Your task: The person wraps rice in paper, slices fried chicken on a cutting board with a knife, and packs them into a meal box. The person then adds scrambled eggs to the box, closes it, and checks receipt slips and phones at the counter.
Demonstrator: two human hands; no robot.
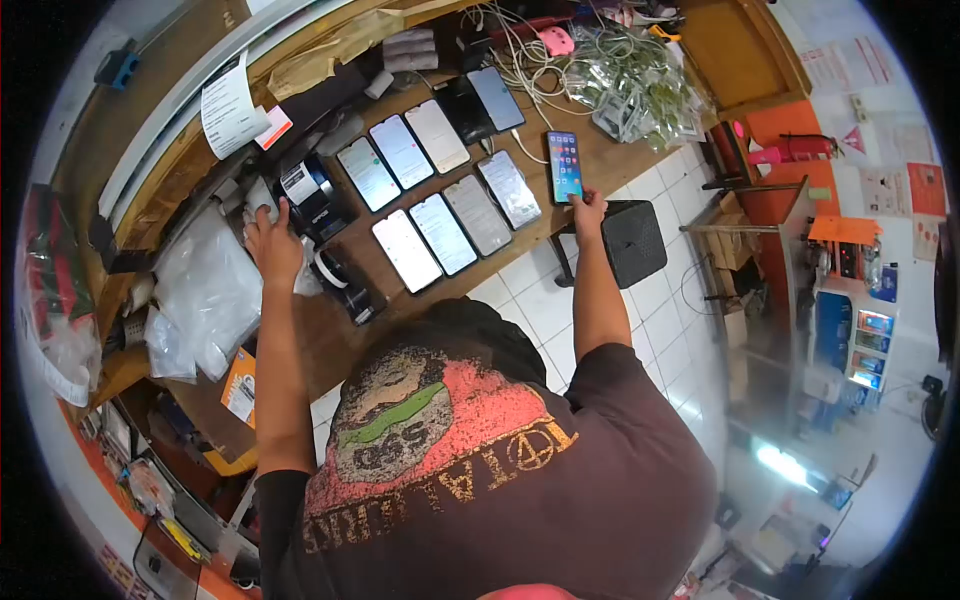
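My right hand point(588, 213) is at the near end of a smartphone point(564, 165) with a lit home screen of coloured icons, its fingers closed on that end. Several other phones lie in two rows to the left, among them a white-screened phone point(407, 250) and a grey-screened phone point(478, 215). My left hand point(273, 243) has its fingers spread, beside a black label printer point(312, 198) and above clear plastic bags point(205, 290). What lies under its palm is partly hidden. A black tape dispenser point(345, 285) sits just right of that wrist.
White cables point(515, 50) tangle at the back, beside a heap of small clear packets point(640, 85). A black stool point(637, 245) stands by the wooden table's front edge point(545, 235). An orange-and-white box point(240, 385) lies at the left.
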